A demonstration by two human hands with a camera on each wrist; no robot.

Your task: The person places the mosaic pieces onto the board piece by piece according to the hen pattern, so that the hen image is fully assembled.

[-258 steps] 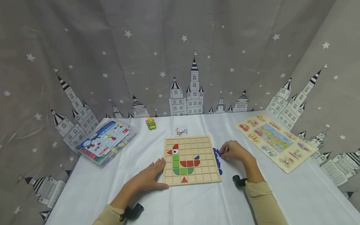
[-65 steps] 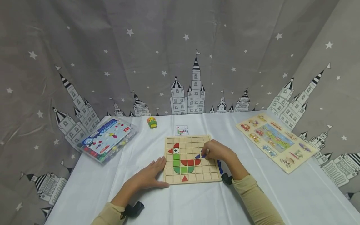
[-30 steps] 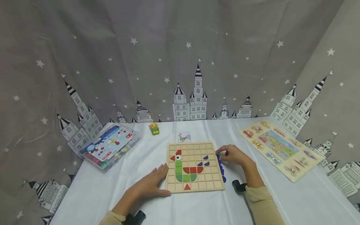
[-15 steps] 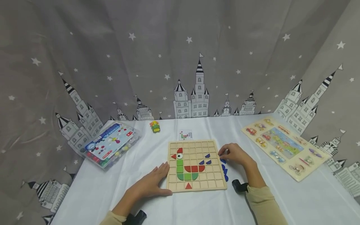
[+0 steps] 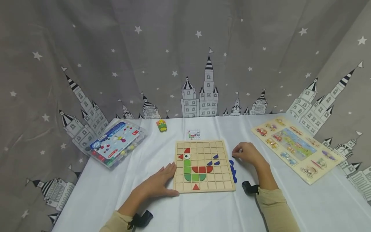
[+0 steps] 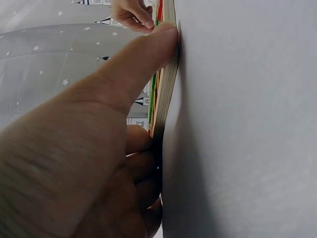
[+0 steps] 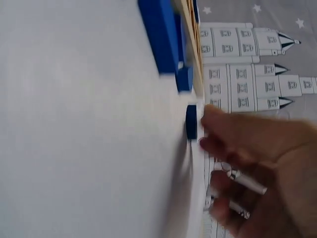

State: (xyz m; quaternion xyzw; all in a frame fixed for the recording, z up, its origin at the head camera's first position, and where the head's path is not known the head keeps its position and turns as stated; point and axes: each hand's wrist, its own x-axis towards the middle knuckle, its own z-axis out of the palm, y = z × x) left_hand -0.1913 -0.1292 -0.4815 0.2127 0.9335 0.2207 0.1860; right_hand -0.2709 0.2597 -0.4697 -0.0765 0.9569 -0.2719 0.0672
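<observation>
A square wooden grid board (image 5: 221, 186) lies on the white table, bearing red, green and blue pieces laid out as a bird, with a white eye piece (image 5: 186, 156). My left hand (image 5: 159, 183) rests against the board's left edge, fingers extended and thumb at the front left corner. Right of the board, my right hand (image 5: 249, 153) has curled fingers, thumb and forefinger at a small blue piece (image 7: 191, 122) near the tabletop. Several more blue rounded pieces (image 5: 234, 179) lie in a column along the board's right edge. Three blue pieces (image 5: 215, 156) sit in the grid.
A small pattern card (image 5: 193, 134) lies behind the board, with a yellow-green toy figure (image 5: 162, 125) to its left. A clear plastic box (image 5: 118, 143) of coloured pieces stands at left. A wooden vehicle puzzle (image 5: 298, 149) lies at right. A grey castle-print curtain (image 5: 162, 64) hangs behind.
Blue pieces in the grid have gone from one to three. My right hand has left the board and drawn slightly right with a blue piece at its fingertips. The left hand stays at the board.
</observation>
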